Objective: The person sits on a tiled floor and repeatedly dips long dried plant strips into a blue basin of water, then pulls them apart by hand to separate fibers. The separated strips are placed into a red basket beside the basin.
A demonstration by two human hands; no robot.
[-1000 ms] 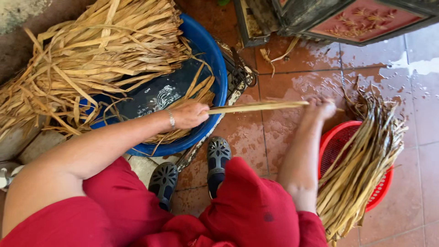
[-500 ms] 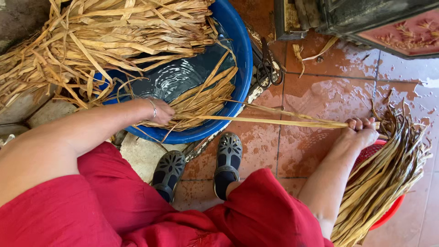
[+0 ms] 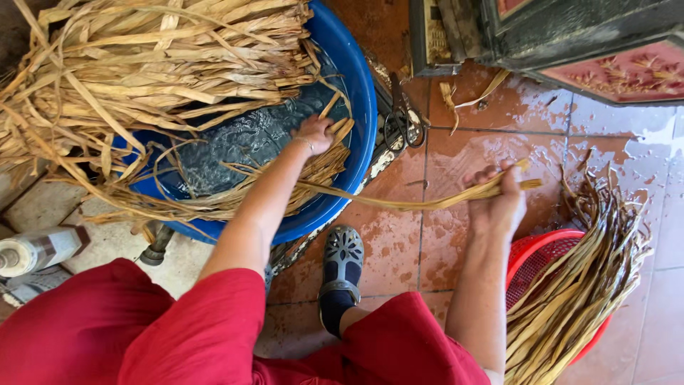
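Note:
A big blue tub (image 3: 360, 107) holds water and a heap of dry yellow-brown leaf strips (image 3: 149, 64). My left hand (image 3: 315, 133) reaches into the tub, fingers on wet strips by the near rim. My right hand (image 3: 499, 199) is closed on one end of a long wet strip (image 3: 420, 204) that runs from the tub across the wet floor tiles. It is just left of a red basket (image 3: 531, 253) piled with darker wet strips (image 3: 577, 285).
Scissors (image 3: 401, 121) lie on the tiles beside the tub. A dark wooden cabinet with red panels (image 3: 570, 50) stands at the top right. A white bottle (image 3: 35, 249) lies at the left. My grey clog (image 3: 343, 260) rests on the wet tiles.
My left hand has moved from the tub's near rim further in over the water. My right hand has lifted, still holding the strip's end. The view shifted.

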